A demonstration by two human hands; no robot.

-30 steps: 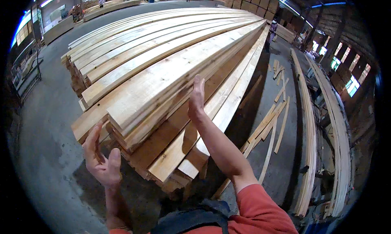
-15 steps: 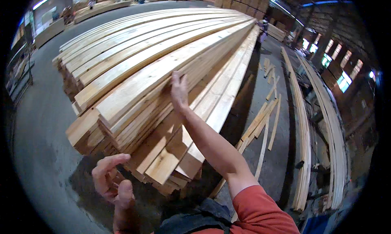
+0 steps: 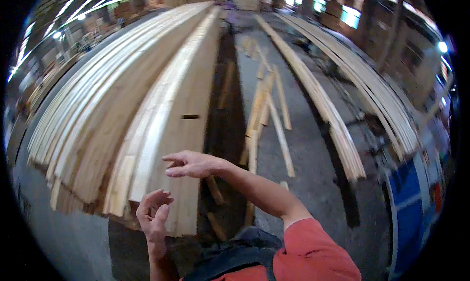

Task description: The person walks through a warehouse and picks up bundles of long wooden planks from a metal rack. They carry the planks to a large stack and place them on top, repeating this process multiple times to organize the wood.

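A long stack of pale timber boards (image 3: 103, 124) runs away from me, its near ends by my hands. My left hand (image 3: 154, 215) is held up at the near end of the stack, fingers bent and thumb apart, with nothing in it. Just to its right, my right hand (image 3: 188, 164) hovers before the stack's right side, fingers stretched to the left and thumb apart, holding nothing. Whether either hand touches the wood I cannot tell. A bright top board (image 3: 155, 119) runs along the stack's right part. A dark slot shows in the side face beyond my right hand.
Loose thin wood strips (image 3: 267, 102) lie on the concrete floor right of the stack. Farther right are a long narrow row of boards (image 3: 318, 95) and another long bundle (image 3: 362, 80). A blue panel (image 3: 409, 202) stands at the lower right.
My view has swung to the right, so the stack appears farther left. My right hand has come off the board's side and drawn near my left hand, which stays raised.
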